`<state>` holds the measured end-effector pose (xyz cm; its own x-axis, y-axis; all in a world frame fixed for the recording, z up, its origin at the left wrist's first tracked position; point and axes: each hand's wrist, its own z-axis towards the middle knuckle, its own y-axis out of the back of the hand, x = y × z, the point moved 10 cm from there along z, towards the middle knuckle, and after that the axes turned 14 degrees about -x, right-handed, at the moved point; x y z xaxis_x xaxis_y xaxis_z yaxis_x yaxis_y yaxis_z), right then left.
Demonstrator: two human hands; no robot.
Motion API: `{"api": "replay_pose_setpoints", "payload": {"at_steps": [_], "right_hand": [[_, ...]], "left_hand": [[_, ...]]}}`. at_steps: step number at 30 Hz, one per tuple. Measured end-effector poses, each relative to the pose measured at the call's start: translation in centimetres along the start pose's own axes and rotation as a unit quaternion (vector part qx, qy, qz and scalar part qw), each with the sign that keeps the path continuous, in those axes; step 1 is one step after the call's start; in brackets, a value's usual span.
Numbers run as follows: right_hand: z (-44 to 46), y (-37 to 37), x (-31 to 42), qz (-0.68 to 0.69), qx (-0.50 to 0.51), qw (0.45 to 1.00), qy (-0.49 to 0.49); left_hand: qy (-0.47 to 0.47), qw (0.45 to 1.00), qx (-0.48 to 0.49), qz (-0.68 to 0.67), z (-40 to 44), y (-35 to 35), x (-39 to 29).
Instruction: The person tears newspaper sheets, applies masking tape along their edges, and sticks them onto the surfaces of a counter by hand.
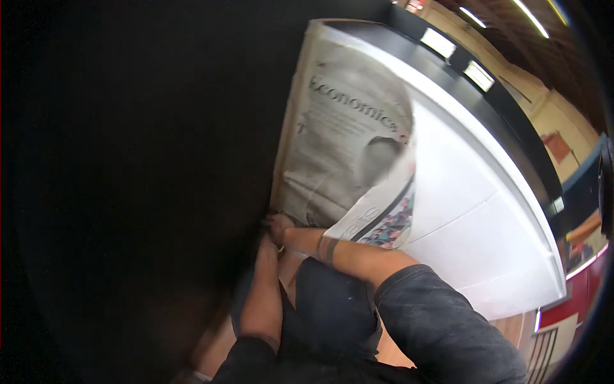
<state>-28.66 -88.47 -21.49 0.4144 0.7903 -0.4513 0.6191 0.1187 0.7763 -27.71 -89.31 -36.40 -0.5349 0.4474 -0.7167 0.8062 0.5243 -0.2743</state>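
Left hand [269,239] and right hand [280,228] meet low on a printed sheet [348,118]

At far left, the black surface [141,160] is too dark to show any detail, and its shadow swallows the fingertips. The left hand is mostly lost there, close against the right hand. I cannot tell how far open either is, or whether they pinch the sheet or only press its lower left corner. With paper this creased, light, even pressure along the edge would probably serve best, smoothing outward without tugging.

The sheet stands upright before the left part of the white panel [473,211]; how it is fixed, if at all, is unclear. The right forearm [358,259] covers its bottom. Its lower right part folds over, cutting off a heading; supporting that flap should limit tearing. The grey oval above could be a hole or print. Far right, things warp and blur.
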Motion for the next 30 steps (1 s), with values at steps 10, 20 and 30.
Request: {"api": "replay_pose_setpoints", "payload": {"at_steps": [10,20,30], "right_hand": [[-1.2,0.2,1.5,0.071,-0.029,0.995,-0.064],[-4.7,1.5,1.7,0.133,-0.077,0.976,-0.151],[-18.6,21.6,-9.9,0.153,-0.392,0.842,-0.337]], "left_hand": [[0.012,0.998,-0.032,0.049,-4.3,1.5,4.1],[0.005,0.997,0.002,0.077,-4.1,2.5,3.5],[0.003,0.994,0.034,0.101,-5.6,1.9,3.6]]}}
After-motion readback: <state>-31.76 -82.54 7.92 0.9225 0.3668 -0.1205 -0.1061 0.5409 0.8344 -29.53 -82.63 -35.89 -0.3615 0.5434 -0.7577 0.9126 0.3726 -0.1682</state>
